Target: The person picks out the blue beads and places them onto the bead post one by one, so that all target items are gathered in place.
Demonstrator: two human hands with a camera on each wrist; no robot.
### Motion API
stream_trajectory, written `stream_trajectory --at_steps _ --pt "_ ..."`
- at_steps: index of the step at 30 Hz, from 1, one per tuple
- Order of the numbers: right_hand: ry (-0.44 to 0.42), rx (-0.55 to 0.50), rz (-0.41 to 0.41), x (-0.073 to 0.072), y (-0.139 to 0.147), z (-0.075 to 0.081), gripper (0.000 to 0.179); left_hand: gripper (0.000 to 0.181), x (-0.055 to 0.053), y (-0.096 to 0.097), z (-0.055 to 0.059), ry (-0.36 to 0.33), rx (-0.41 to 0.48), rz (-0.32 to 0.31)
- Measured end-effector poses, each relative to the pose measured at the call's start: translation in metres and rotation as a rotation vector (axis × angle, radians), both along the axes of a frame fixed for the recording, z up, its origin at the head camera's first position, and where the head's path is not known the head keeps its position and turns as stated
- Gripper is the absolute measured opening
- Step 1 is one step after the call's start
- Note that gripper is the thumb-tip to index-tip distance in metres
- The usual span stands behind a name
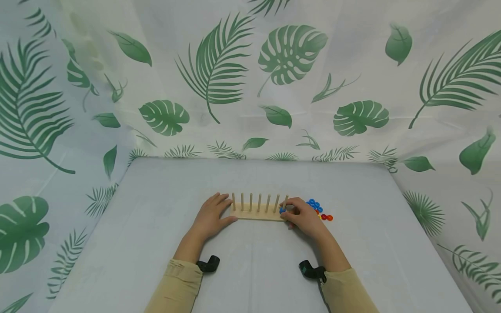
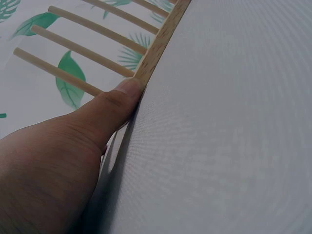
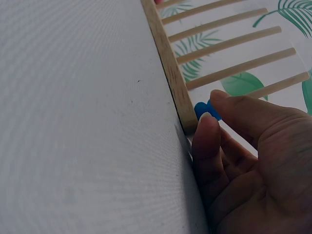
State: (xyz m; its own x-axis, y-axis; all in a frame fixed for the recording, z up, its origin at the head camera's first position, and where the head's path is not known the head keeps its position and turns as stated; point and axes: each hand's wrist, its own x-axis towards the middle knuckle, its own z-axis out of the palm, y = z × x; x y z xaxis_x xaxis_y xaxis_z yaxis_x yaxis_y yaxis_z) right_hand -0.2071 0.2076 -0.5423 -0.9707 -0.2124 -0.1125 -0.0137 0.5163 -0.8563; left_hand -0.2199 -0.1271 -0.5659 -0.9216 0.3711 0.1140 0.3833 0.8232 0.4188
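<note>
The pegged wooden board point(image 1: 254, 214) lies between the two hands point(image 1: 211, 217) point(image 1: 309, 221).

Free tabletop point(image 1: 254, 261) nearside, upright pegs point(image 1: 259, 203) behind

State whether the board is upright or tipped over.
Upright: in the head view, the board sits flat on the table, and its pegs point up.

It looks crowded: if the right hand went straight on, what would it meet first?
Past the blue piece it pinches and the end peg, the right hand would likely meet the next peg; depth is unclear.
</note>
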Motion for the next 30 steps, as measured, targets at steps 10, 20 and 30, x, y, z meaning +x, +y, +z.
stream_trajectory --at_steps 10,20,30 --pt "0.002 -0.007 -0.003 0.001 0.0 -0.001 0.029 0.066 0.001 0.0 -0.002 0.007 -0.007 0.0" --pt "0.076 0.056 0.025 0.002 0.01 0.023 0.037 0.066 0.0 0.001 -0.002 0.021 -0.006 -0.006" --pt "0.113 0.172 -0.09 0.0 0.048 0.06 0.042 0.066 0.0 0.0 -0.001 0.022 -0.007 -0.008"
